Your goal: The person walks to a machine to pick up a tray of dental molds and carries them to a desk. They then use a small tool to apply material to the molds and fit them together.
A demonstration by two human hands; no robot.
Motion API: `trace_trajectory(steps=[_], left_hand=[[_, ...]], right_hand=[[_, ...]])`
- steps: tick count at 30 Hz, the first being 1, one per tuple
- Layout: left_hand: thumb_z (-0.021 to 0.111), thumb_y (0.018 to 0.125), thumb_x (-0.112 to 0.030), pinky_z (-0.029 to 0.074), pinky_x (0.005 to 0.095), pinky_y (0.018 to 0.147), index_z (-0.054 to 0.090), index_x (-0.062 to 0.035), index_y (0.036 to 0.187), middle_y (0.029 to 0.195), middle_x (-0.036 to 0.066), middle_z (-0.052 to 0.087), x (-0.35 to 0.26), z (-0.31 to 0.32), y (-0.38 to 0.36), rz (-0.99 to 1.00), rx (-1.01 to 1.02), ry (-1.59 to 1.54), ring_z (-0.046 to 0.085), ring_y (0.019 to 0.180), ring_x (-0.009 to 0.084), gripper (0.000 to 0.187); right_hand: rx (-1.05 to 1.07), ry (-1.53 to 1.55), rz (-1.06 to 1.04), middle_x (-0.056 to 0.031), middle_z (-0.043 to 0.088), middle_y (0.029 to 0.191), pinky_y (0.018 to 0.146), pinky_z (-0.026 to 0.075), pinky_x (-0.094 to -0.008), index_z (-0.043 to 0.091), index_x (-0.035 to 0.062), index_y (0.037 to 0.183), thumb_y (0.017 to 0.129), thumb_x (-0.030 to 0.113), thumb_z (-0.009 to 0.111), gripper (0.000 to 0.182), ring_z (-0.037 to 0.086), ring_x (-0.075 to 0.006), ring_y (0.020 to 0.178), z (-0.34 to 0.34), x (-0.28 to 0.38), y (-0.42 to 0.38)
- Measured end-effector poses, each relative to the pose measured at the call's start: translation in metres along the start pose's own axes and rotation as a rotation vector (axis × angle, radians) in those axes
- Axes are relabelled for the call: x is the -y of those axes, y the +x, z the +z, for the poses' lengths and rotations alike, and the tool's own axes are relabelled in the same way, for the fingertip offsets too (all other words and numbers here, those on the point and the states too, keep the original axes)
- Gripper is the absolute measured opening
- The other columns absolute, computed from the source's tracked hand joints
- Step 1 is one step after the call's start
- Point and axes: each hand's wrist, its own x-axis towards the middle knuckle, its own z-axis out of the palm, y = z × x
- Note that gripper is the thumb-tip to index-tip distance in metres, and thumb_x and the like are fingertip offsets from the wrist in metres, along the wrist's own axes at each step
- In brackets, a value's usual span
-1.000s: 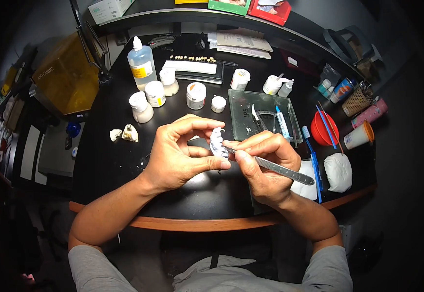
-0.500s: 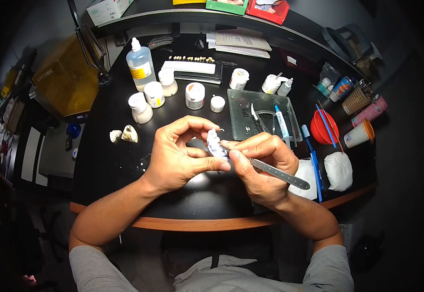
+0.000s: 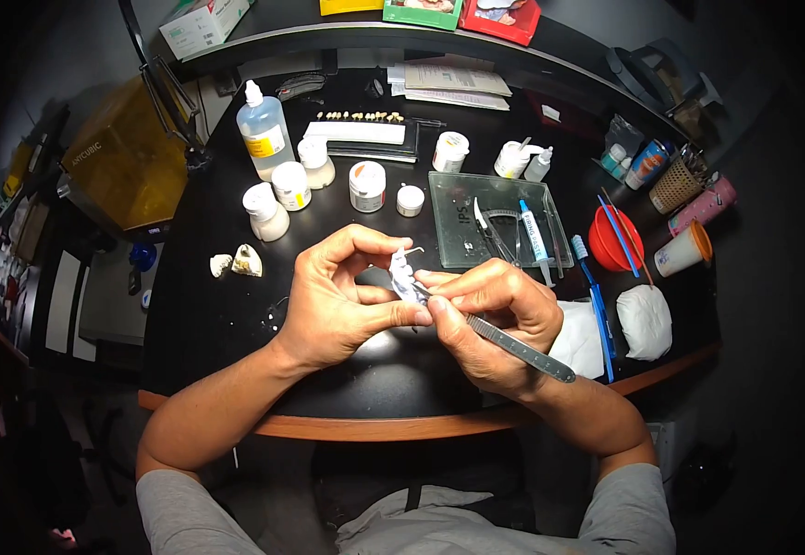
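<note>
Between the thumb and fingers of my left hand [image 3: 328,296] is a small whitish-purple dental model [image 3: 402,275] with tooth shapes along it. A thin bent piece sticks out at its top. My right hand [image 3: 504,319] has a pen grip on a scalpel [image 3: 524,351] with a flat, ruled metal handle. Its working end lies against the model's right side, and my fingertips partly hide the blade. The right fingertips are close beside the model. Both hands are above the front middle of the black table.
A glass slab [image 3: 453,242] bears tweezers and a firing paste syringe [image 3: 534,236]. Several white jars [image 3: 367,188] and a liquid bottle [image 3: 264,129] stand behind my hands. Plaster pieces [image 3: 247,261] lie left. A red bowl [image 3: 608,242], a blue brush [image 3: 598,314] and white wadding [image 3: 645,322] are right.
The scalpel handle's end has swung slightly down and left. The model appears turned a little in my left fingers. Both grips stay the same, and the view has shifted slightly.
</note>
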Motion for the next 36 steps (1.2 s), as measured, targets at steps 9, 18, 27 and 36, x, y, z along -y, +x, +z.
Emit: trace_trajectory(steps=[9, 18, 27, 36], left_hand=[[0.078, 0.089, 0.003, 0.062, 0.0319, 0.093, 0.065, 0.0093, 0.124, 0.118, 0.017, 0.07, -0.008, -0.006, 0.002, -0.035, 0.095, -0.035, 0.069, 0.111, 0.02, 0.038], [0.068, 0.096, 0.002, 0.055, 0.0357, 0.104, 0.066, 0.0112, 0.126, 0.123, 0.023, 0.071, -0.016, -0.01, 0.0, -0.112, 0.078, 0.084, 0.069, 0.114, 0.0225, 0.032], [0.065, 0.094, 0.006, 0.056, 0.0301, 0.093, 0.068, 0.0106, 0.124, 0.113, 0.018, 0.074, -0.012, -0.01, -0.002, 0.083, 0.116, 0.417, 0.071, 0.105, 0.0183, 0.031], [0.068, 0.091, 0.004, 0.057, 0.0271, 0.085, 0.072, 0.0089, 0.119, 0.106, 0.018, 0.076, -0.01, -0.011, -0.001, 0.138, 0.103, 0.54, 0.072, 0.096, 0.0158, 0.029]], right_hand=[[0.036, -0.007, 0.01, -0.0167, 0.074, 0.091, 0.069, 0.06, -0.0299, 0.067, -0.0009, 0.091, 0.085, -0.004, 0.081, 0.016, 0.076, -0.0218, 0.086, -0.008, 0.001, 0.005], [0.081, -0.124, -0.106, -0.0179, 0.076, 0.089, 0.088, 0.064, -0.0422, 0.069, -0.001, 0.09, 0.082, -0.006, 0.083, 0.018, 0.078, -0.0273, 0.088, -0.016, 0.003, 0.015], [0.147, -0.133, -0.065, -0.0161, 0.076, 0.085, 0.09, 0.064, -0.0425, 0.069, -0.0016, 0.087, 0.081, -0.007, 0.082, 0.015, 0.078, -0.026, 0.085, -0.014, 0.0, 0.016], [0.191, -0.163, -0.012, -0.0198, 0.075, 0.091, 0.09, 0.064, -0.0392, 0.064, -0.0003, 0.089, 0.084, -0.011, 0.079, 0.019, 0.078, -0.0304, 0.097, -0.016, 0.001, 0.012]])
